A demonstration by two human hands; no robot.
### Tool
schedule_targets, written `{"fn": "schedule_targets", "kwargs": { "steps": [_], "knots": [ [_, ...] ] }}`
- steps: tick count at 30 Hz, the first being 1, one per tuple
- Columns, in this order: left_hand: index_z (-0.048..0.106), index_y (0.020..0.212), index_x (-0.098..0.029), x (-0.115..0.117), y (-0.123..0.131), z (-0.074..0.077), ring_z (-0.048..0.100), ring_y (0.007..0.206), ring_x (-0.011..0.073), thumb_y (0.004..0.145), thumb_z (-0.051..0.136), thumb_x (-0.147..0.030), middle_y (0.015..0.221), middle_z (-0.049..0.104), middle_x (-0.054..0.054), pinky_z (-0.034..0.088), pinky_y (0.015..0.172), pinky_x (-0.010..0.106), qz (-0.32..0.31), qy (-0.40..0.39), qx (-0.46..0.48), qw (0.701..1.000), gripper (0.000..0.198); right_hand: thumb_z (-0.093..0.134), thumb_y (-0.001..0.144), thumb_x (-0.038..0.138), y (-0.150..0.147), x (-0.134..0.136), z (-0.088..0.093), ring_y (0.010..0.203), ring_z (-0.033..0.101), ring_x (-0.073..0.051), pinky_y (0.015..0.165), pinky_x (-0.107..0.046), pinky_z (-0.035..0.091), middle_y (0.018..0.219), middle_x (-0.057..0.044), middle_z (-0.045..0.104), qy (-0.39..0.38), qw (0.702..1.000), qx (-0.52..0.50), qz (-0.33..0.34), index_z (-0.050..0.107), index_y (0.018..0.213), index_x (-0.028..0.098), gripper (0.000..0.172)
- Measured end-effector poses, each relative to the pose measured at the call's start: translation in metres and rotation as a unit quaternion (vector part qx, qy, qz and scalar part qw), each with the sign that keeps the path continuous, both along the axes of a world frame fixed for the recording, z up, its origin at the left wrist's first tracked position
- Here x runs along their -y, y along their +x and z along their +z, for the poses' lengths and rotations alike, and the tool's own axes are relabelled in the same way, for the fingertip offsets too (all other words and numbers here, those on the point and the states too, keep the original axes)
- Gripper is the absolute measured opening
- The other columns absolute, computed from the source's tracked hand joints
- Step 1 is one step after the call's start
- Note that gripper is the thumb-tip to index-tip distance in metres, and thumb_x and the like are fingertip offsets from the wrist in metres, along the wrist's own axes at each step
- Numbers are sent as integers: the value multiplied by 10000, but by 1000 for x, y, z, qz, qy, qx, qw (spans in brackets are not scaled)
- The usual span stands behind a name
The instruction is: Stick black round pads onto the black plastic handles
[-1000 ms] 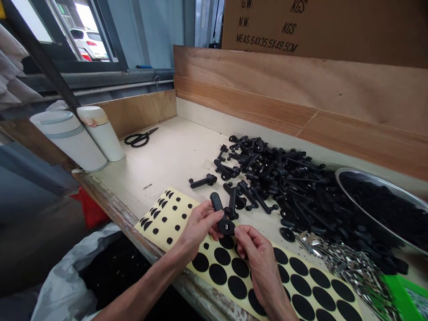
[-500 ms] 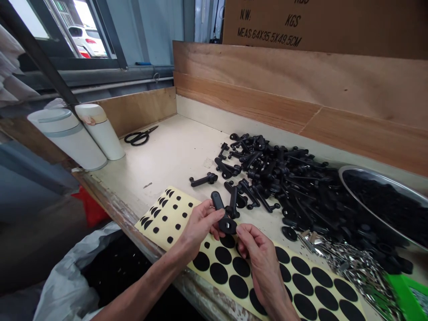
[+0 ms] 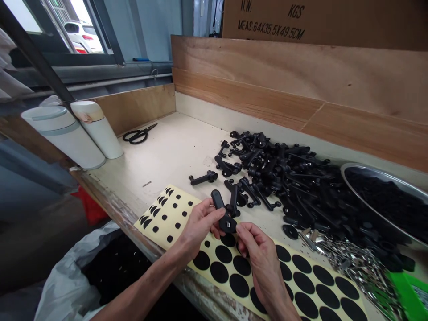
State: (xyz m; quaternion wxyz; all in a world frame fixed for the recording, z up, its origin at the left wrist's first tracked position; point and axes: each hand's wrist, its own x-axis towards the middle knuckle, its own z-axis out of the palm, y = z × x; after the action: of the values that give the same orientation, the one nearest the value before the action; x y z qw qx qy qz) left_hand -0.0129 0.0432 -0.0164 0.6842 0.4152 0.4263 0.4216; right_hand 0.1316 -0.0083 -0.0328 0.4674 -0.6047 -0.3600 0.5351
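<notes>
My left hand (image 3: pixel 201 225) grips a black plastic arm (image 3: pixel 219 200) between thumb and fingers. Its wide round end, with a bright metal piece in a central hole, faces up toward me. At the rim of that end, my right hand (image 3: pixel 256 245) pinches with thumb and forefinger; its other fingers curl underneath, partly hidden. Below both hands lies a pale yellow backing sheet (image 3: pixel 214 285) of black stickers, large round ones to the right and small ones to the left. Just beyond the hands spreads a pile of similar black plastic arms (image 3: pixel 267 165).
Small metal parts (image 3: pixel 351 258) lie at the right beside a green container (image 3: pixel 409 290). Behind them stands a metal bowl (image 3: pixel 347 166) of black pieces. Scissors (image 3: pixel 135 136) and two white bottles (image 3: pixel 96 133) are at the left. A white bag (image 3: pixel 68 276) hangs below the table edge.
The view has shifted slightly. Both hands keep the same hold on the black plastic arm, with its round end tipped a little more toward me.
</notes>
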Motion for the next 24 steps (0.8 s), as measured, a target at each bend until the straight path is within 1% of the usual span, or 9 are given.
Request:
{"fn": "schedule_targets", "kwargs": {
  "steps": [11,19,24],
  "knots": [
    [562,909,-145,-1,0,2,595,522,109,843,595,-345,740,661,46,421,447,176,-1,2,-5,1000,213,618,836,495,0,0,0,546,310,-96,506,-228,263,566,50,418,-3,1000,-7,-1,588,718,190,328],
    [571,896,-144,-1,1,2,596,523,107,819,625,-370,795,678,65,423,446,181,3,-5,2,1000,245,625,824,496,0,-1,-2,539,321,-94,486,-219,264,563,42,431,-1,1000,-14,-8,579,699,186,337],
    [567,892,-149,0,1,0,596,530,111,828,615,-379,726,646,35,422,451,178,0,-1,12,1000,244,634,812,509,-1,-1,-1,526,311,-90,471,-216,247,556,44,425,-7,1000,-25,-6,583,706,184,346]
  ]
}}
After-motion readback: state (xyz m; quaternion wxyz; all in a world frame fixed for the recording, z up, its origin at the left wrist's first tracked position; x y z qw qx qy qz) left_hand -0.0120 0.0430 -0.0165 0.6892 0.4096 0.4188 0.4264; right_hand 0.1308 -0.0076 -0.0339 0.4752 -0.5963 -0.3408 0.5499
